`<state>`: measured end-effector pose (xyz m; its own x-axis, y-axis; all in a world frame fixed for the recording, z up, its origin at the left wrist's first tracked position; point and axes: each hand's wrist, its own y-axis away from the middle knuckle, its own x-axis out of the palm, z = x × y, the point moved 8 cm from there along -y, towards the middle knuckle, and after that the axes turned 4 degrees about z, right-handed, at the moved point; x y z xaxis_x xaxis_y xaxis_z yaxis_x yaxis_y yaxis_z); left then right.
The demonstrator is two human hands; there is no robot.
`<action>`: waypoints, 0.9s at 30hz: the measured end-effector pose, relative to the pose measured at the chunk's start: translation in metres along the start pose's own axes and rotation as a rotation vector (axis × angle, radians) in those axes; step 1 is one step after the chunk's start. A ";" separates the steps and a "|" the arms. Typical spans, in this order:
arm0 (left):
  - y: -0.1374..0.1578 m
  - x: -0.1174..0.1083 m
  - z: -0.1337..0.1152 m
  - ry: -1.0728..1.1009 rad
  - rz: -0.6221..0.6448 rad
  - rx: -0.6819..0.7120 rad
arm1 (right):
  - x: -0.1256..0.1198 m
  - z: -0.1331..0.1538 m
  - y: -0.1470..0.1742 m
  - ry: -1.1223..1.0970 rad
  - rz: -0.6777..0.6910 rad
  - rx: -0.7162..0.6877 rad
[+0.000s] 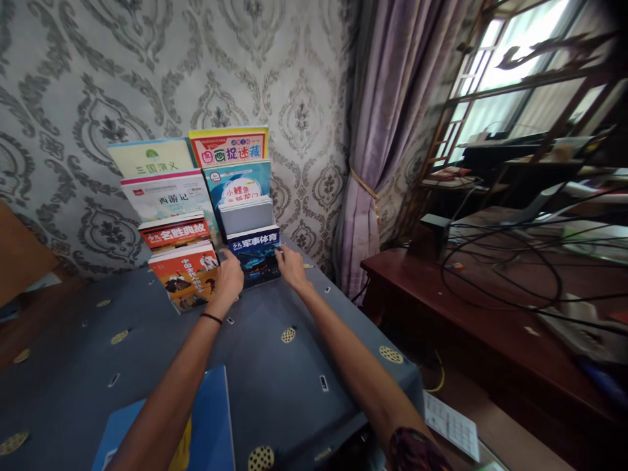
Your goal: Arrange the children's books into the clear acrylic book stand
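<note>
At the front of the right-hand row of books stands a dark blue book (255,252) with white lettering. My left hand (229,276) is at its left edge, fingers curled, between it and an orange book (184,278). On the opposite side, my right hand (293,267) pinches the right edge. Behind the dark blue book are a book with a plain grey top (246,214), a light blue book (239,180) and a yellow-edged book (230,147). The left-hand row holds a red book (176,232), a pale book (169,196) and a light green book (152,159).
A blue book (218,418) lies on the patterned tablecloth (265,366) beneath my left forearm. Patterned wallpaper (304,111) backs the table. To the right are a purple curtain (377,131) and a dark red desk (426,288) with loose black cables (559,281).
</note>
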<state>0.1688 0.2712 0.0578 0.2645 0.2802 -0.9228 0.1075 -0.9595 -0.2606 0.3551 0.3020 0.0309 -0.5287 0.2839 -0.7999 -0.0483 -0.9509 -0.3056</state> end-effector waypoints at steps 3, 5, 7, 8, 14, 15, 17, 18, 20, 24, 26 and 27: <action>-0.002 0.002 0.001 0.005 -0.001 0.010 | 0.001 0.001 0.003 0.012 -0.011 0.029; -0.004 0.003 0.001 -0.002 -0.004 0.014 | 0.003 0.000 0.005 0.017 -0.023 0.052; -0.006 0.003 0.001 -0.012 -0.010 0.011 | 0.005 0.000 0.007 0.018 -0.034 0.078; -0.007 0.004 0.001 -0.016 -0.013 0.008 | 0.006 0.000 0.007 0.018 -0.039 0.090; -0.011 0.006 0.001 -0.029 -0.012 0.013 | 0.011 -0.001 0.009 0.009 -0.054 0.108; -0.011 0.007 0.001 -0.030 -0.013 0.019 | 0.011 -0.002 0.009 0.009 -0.055 0.108; -0.011 0.006 0.001 -0.030 -0.018 0.028 | 0.011 -0.002 0.009 0.009 -0.056 0.107; -0.010 0.006 0.001 -0.029 -0.020 0.029 | 0.011 -0.002 0.009 0.010 -0.057 0.107; -0.010 0.005 0.002 -0.023 -0.023 0.025 | 0.011 -0.001 0.009 0.013 -0.056 0.105; -0.009 0.004 0.003 -0.005 -0.020 0.004 | 0.011 0.000 0.009 0.023 -0.045 0.090; -0.009 0.004 0.003 -0.001 -0.017 -0.004 | 0.010 0.000 0.009 0.030 -0.040 0.085; -0.009 0.005 0.004 0.000 -0.014 -0.004 | 0.010 0.000 0.008 0.035 -0.038 0.083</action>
<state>0.1657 0.2806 0.0545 0.2628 0.2940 -0.9190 0.1149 -0.9552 -0.2727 0.3499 0.2968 0.0202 -0.4957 0.3225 -0.8064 -0.1384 -0.9459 -0.2933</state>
